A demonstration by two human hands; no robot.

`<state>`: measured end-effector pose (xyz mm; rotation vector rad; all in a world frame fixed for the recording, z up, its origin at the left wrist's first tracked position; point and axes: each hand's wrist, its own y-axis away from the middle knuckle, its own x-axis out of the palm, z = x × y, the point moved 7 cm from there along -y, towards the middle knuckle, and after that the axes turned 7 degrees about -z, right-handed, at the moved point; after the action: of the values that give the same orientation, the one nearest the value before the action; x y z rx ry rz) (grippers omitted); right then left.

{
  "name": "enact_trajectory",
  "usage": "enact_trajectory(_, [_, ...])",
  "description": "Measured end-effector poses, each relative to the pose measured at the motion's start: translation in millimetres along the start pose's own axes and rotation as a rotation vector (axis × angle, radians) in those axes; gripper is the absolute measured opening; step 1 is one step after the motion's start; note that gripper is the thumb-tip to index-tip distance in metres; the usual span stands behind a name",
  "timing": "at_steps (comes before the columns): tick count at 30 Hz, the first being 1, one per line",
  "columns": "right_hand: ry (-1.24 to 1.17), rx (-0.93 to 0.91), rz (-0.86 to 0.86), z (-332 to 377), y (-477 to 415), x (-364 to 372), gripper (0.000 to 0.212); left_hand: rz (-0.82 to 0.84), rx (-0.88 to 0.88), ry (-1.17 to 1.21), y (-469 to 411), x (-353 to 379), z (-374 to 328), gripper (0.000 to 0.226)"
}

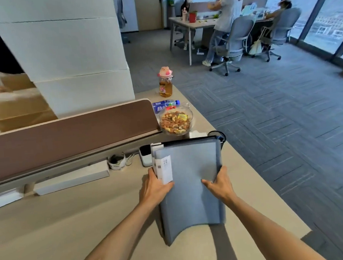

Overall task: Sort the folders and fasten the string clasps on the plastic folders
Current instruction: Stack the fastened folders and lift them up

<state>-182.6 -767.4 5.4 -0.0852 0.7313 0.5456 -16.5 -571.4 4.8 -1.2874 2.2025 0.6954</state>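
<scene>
On the beige desk (pixel 76 226) I hold the stack of grey-blue folders (pixel 190 189) clamped between my left hand (pixel 153 188) and right hand (pixel 220 184), near the right edge, and its sagging near end could slip out.

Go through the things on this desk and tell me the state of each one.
Grey folder: held by both hands, near edge bowed.
Left hand: clamped on folder's left edge.
Right hand: clamped on right edge.
Nut bowl: full, upright.
Pink-capped bottle: upright, capped.
Blue bottle: lying down.
</scene>
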Motion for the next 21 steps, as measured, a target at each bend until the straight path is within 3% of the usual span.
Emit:
enact_trajectory(7, [0.058, 0.083, 0.291, -44, -65, 14, 0.092, 0.089, -0.229, -0.009, -14, 71, 13, 0.104])
enact_trajectory(11, [0.100, 0.098, 0.359, -58, -91, 36, 0.117, 0.095, -0.338, -0.058, -25, 87, 24, 0.105])
enact_trajectory(21, [0.283, 0.060, 0.398, -58, -139, 55, 0.102, 0.051, -0.398, -0.052, -67, 104, 21, 0.106])
